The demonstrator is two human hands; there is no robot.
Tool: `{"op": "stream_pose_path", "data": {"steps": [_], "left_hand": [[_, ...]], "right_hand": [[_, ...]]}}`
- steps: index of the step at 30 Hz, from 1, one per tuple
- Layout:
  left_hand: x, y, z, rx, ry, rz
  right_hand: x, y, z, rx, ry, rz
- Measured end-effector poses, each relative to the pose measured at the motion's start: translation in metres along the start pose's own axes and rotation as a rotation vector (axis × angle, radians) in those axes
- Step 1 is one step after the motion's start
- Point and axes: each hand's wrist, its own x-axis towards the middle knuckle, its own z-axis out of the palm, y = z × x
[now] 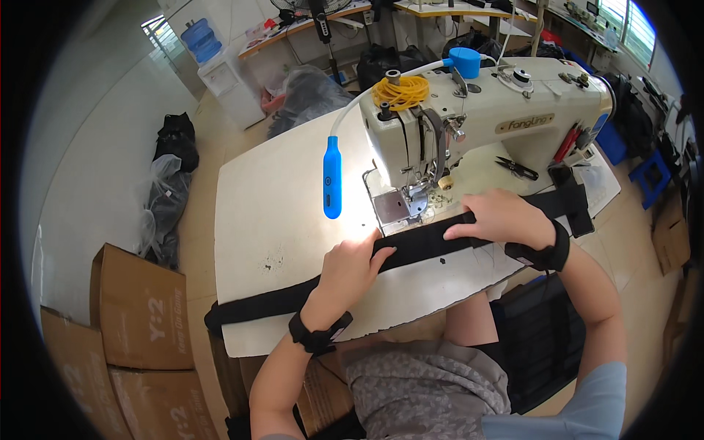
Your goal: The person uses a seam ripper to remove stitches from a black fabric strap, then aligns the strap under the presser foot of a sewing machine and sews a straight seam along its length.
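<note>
A long black fabric strip [421,243] lies slantwise across the white sewing table [286,209], from its front left corner up to the right side. My left hand [347,270] grips the strip left of the needle area, thumb on top and fingers at its far edge. On the right, my right hand [501,218] holds the strip between thumb and curled fingers. Between my hands, the strip runs just in front of the presser foot [419,198] of the sewing machine [477,121], apart from the needle as far as I can see.
Thread snips [518,168] lie on the machine bed. A blue lamp [332,178] hangs left of the machine head, under a coil of yellow cord [401,92]. Cardboard boxes [139,312] stand at the left; a water dispenser [229,86] is farther back. Lint dots the tabletop.
</note>
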Motion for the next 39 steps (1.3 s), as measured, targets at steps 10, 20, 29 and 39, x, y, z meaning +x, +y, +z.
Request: {"op": "stream_pose_path", "data": {"steps": [10,20,29,39], "left_hand": [[-0.002,0.012,0.080,0.277,0.156,0.373],[0.004,-0.003,0.072,0.141,0.030,0.274],[0.004,0.008,0.077,0.188,0.069,0.261],[0.007,0.009,0.082,0.204,0.072,0.233]], "right_hand": [[0.052,0.024,0.057,-0.159,0.153,-0.110],[0.005,0.038,0.046,-0.229,0.364,-0.272],[-0.067,0.113,0.005,-0.097,0.316,0.558],[-0.095,0.155,0.024,0.954,0.672,0.875]]}}
